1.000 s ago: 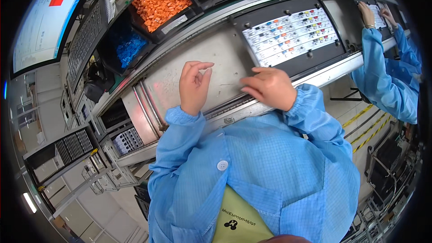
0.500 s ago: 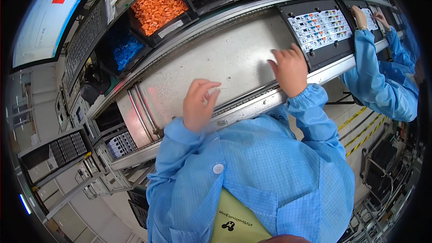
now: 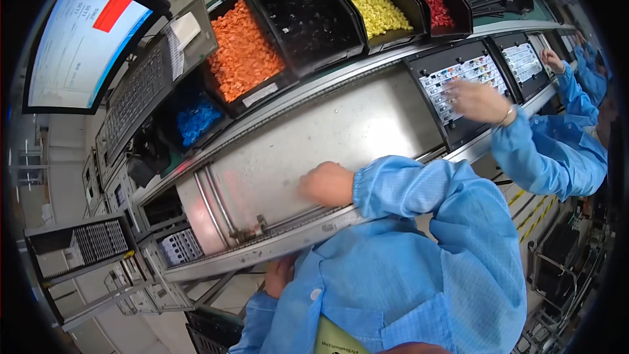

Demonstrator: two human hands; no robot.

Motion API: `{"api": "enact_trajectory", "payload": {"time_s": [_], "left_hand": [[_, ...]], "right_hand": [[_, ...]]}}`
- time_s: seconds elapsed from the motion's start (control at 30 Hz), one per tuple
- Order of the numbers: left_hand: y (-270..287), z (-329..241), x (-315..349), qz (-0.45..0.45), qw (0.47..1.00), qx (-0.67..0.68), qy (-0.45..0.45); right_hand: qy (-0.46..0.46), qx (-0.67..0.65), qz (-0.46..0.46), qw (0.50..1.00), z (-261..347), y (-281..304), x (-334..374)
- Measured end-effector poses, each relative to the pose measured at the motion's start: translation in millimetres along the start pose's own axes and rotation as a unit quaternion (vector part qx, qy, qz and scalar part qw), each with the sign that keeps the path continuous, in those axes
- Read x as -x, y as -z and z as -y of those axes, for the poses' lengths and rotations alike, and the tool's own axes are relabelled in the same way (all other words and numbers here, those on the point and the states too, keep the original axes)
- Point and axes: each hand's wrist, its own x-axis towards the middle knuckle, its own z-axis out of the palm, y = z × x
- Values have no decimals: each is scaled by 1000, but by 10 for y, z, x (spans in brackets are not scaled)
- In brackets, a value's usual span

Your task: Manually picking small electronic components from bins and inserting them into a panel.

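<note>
My right hand (image 3: 329, 183) is over the near part of the metal conveyor bed (image 3: 288, 137), its arm reaching across my front. It shows from the back, blurred, and its fingers are turned out of sight. Below the near rail (image 3: 262, 249), my left hand (image 3: 279, 276) hangs close to my body. The sleeve and coat partly cover it, so its fingers do not show. No object is visible in either hand. To the right, a co-worker's blurred hand (image 3: 481, 101) is over a black fixture (image 3: 458, 134) holding rows of small white parts with coloured pieces.
Along the far side are bins of orange pieces (image 3: 244, 52), black pieces (image 3: 304, 16), yellow pieces (image 3: 373, 8), red pieces (image 3: 430, 1) and blue pieces (image 3: 196, 121). A keyboard (image 3: 137, 82) and monitor (image 3: 82, 42) are at left. A roller bar (image 3: 219, 203) crosses the bed's left end.
My right hand has moved left from beside the fixture to the middle of the bed. My left hand has dropped below the rail. A co-worker's hand has come over the nearest fixture.
</note>
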Motion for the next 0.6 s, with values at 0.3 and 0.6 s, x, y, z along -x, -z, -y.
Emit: {"api": "enact_trajectory", "payload": {"time_s": [0.3,0.6], "left_hand": [[-1334,334,-431,120,982,149,-10],[-2098,290,-1527,244,935,238,-94]], "right_hand": [[-39,-37,36,998,-130,55,70],[-22,-12,7,1000,-30,-20,157]]}}
